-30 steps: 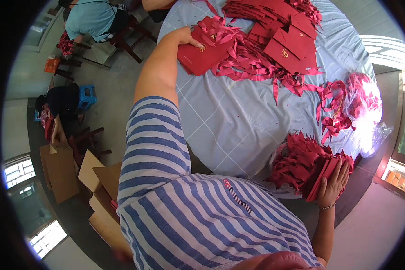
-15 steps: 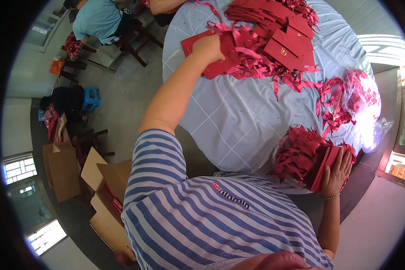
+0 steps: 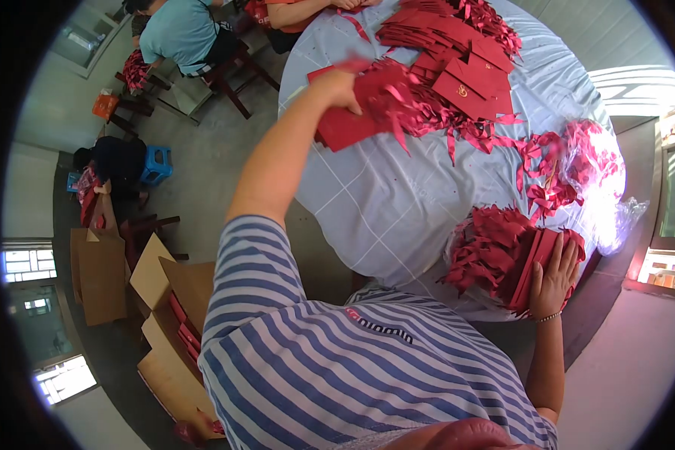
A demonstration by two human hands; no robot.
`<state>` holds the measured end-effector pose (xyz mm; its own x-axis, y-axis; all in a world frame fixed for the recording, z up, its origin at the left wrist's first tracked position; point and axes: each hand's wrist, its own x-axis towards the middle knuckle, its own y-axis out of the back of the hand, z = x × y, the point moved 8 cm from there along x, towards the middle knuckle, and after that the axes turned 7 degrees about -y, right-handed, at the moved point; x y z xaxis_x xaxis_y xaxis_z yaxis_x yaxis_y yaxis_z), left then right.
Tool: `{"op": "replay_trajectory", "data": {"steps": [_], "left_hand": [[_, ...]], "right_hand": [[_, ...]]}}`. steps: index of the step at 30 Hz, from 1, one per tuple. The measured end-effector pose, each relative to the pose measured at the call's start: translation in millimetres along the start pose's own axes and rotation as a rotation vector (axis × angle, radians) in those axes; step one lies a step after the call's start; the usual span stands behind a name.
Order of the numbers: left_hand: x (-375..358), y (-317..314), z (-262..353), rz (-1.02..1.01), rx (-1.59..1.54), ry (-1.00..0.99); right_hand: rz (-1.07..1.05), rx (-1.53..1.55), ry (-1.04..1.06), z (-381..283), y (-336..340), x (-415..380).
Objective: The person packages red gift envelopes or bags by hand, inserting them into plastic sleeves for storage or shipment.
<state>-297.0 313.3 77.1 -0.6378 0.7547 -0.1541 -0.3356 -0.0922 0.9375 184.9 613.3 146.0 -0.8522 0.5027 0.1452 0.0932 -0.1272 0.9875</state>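
L hand moved in over the red bags since 1 s ago; R hand hasn't left its stack

Head cam, the only feed I've got: my wearer's left hand was at the L edge of the red bags approx 1 s back; now it's over their middle, at 12 o'clock on my screen. The gold mark that showed there is out of sight, and the red ribbons beside the hand are smeared w/ blur. Thumb's visible against the red; the other fingers are hidden, so can't tell if it's pinching or just pushing.

Right hand, btwn 3 & 4 o'clock, is laid out flat, fingers extended, palm side against the upright stack; ribbon tangle just L of it. No change there, so I'd judge R is steadying while L does the handling.

Rest of the tablecloth: bag pile w/ gold mark btwn 1 & 2 o'clock, plastic-wrapped ribbon bundle btwn 2 & 3. Open carton w/ red stuff inside, approx 8 o'clock, off the table. Co-worker's orange sleeve at the far table edge, nr 12, well apart from our R hand.
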Motion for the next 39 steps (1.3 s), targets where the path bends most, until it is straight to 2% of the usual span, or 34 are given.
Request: {"op": "replay_trajectory", "data": {"steps": [1,3,5,7,9,10,13,14,16,17,19,26,28,32,34,35,38,39], "left_hand": [[-9.4,21.7,6.7,0.009,-0.152,-0.062],[-11.1,31.0,-14.0,-0.103,-0.425,0.009],[7.5,22.7,-55.4,-0.073,-0.386,0.021],[24.5,1.2,-90.9,-0.209,-0.707,0.140],[28.3,16.4,-87.5,-0.142,-0.298,0.119],[33.7,23.1,-86.5,-0.094,-0.192,0.056],[56.5,10.6,-107.2,-0.225,-0.299,0.052],[66.3,12.2,-114.3,-0.195,-0.301,0.047],[74.2,-5.3,-135.3,-0.311,-0.262,0.144],[82.5,-13.7,-145.4,-0.295,-0.265,0.146],[90.7,-39.4,-170.9,-0.402,-0.313,0.280],[78.3,-36.8,-152.7,-0.494,-0.420,0.250],[89.0,-26.7,-167.4,-0.251,-0.040,0.277],[69.3,-4.1,-132.4,-0.204,-0.068,0.225],[67.5,8.5,-106.8,-0.050,0.106,0.013],[60.5,7.3,-96.9,-0.058,0.108,0.016],[34.0,16.9,-63.5,0.158,0.138,0.026],[25.3,14.8,-51.9,0.140,0.147,0.021]], "right_hand": [[-0.004,0.015,-0.004,-0.4,0.7,1.0],[-0.001,0.011,-0.005,-0.2,0.0,0.9],[-0.011,0.010,-0.007,-1.4,1.4,2.4],[0.000,0.031,0.006,-1.8,2.1,4.1],[-0.019,0.019,0.009,3.6,-5.6,5.2],[-0.033,0.037,-0.011,2.9,-4.0,5.3],[-0.088,0.065,-0.042,1.8,-1.7,6.7],[-0.108,0.088,-0.048,0.2,0.3,7.3],[-0.133,0.076,-0.053,1.6,-2.2,7.9],[-0.105,0.034,-0.030,1.8,-3.3,7.7],[-0.106,0.077,-0.016,-5.2,7.8,10.0],[-0.092,0.099,0.003,-13.0,11.2,17.7],[-0.101,0.121,-0.006,-16.8,13.7,20.4],[-0.101,0.165,-0.013,-7.8,6.2,18.5],[-0.132,0.089,-0.082,1.6,-2.0,15.8],[-0.140,0.116,-0.081,3.5,-4.7,15.4],[-0.132,0.059,-0.074,5.2,-8.4,16.0],[-0.125,0.067,-0.067,4.8,-7.6,16.8]]}}
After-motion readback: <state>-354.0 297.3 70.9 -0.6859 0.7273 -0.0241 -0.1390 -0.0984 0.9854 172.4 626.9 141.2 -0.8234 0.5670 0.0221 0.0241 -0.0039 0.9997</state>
